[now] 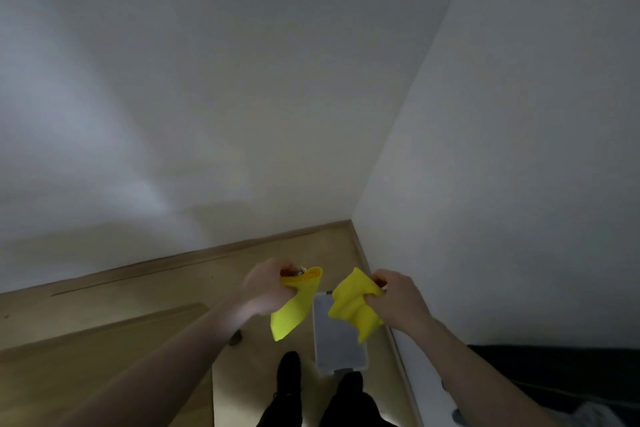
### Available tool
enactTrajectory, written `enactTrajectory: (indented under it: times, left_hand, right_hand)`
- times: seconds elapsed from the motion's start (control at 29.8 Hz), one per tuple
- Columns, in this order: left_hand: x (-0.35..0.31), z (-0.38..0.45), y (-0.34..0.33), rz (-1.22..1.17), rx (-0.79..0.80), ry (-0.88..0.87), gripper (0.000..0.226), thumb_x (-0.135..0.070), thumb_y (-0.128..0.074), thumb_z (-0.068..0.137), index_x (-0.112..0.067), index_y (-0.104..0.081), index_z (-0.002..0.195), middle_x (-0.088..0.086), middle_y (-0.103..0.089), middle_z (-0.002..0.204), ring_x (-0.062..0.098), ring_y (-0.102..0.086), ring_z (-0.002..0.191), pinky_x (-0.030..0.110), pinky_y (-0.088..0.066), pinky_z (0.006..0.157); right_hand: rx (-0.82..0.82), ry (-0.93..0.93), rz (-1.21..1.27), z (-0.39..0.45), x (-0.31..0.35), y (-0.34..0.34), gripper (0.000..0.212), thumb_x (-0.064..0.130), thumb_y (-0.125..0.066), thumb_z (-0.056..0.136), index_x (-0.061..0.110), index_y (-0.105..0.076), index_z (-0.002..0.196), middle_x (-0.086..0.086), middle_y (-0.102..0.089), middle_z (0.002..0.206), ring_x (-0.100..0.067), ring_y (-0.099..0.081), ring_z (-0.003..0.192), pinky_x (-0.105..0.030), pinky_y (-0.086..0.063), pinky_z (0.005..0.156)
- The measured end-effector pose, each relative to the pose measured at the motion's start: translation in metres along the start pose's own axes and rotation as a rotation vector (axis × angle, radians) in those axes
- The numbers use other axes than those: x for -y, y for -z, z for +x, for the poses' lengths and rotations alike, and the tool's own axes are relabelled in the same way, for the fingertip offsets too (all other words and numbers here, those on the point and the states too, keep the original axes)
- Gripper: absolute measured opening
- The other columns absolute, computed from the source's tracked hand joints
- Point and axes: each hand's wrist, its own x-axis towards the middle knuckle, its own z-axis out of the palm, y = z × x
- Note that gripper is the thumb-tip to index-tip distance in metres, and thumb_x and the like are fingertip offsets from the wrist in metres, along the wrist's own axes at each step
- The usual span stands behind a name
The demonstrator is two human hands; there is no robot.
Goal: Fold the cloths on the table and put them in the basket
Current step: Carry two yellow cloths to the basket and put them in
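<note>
A bright yellow cloth (294, 308) hangs in the air between my two hands, low in the head view. My left hand (266, 288) is closed on its left part, which droops down in a flap. My right hand (398, 298) grips the bunched right part (349, 305). Both hands are held up over the floor, above a grey rectangular basket (337, 336) that stands on the floor close to the right wall. Whether the two yellow parts are one cloth or two I cannot tell, since the middle is hidden.
A light wooden table top (104, 350) fills the lower left. Wooden floor (242, 270) runs to white walls (485, 184) ahead and right. My dark legs and shoes (287, 374) stand beside the basket. A dark surface (554, 367) lies at the lower right.
</note>
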Motion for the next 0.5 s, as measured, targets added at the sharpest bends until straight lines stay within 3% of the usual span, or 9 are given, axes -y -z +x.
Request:
enactTrajectory:
  times: [0.17,0.37,0.5]
  left_hand:
    - [-0.004,0.045,-0.003,0.107,0.079,-0.022,0.034,-0.029,-0.061,0.076,-0.033,-0.07,0.108,-0.01,-0.071,0.103,0.018,-0.067,0.096,0.031,-0.056,0.077]
    - [-0.011,0.112,-0.025,0.228,0.279,-0.036,0.034,-0.019,-0.055,0.069,-0.035,-0.062,0.099,-0.002,-0.066,0.098,0.023,-0.064,0.091,0.036,-0.054,0.072]
    - [-0.019,0.156,-0.05,0.279,0.369,-0.037,0.033,-0.011,-0.056,0.077,-0.026,-0.065,0.105,0.006,-0.066,0.105,0.027,-0.064,0.095,0.038,-0.052,0.07]
  right_hand:
    - [0.006,-0.08,-0.002,0.015,-0.011,0.0,0.011,0.027,-0.067,0.078,0.034,-0.059,0.075,0.009,-0.067,0.082,-0.016,-0.065,0.081,-0.029,-0.048,0.064]
    - [0.057,-0.16,0.013,0.037,-0.048,-0.02,0.024,0.026,-0.066,0.078,0.038,-0.048,0.068,0.013,-0.056,0.073,-0.017,-0.062,0.078,-0.027,-0.044,0.059]
    - [0.098,-0.214,0.046,0.059,-0.077,-0.042,0.01,0.026,-0.064,0.081,0.027,-0.066,0.091,0.005,-0.063,0.087,-0.018,-0.063,0.084,-0.032,-0.05,0.068]
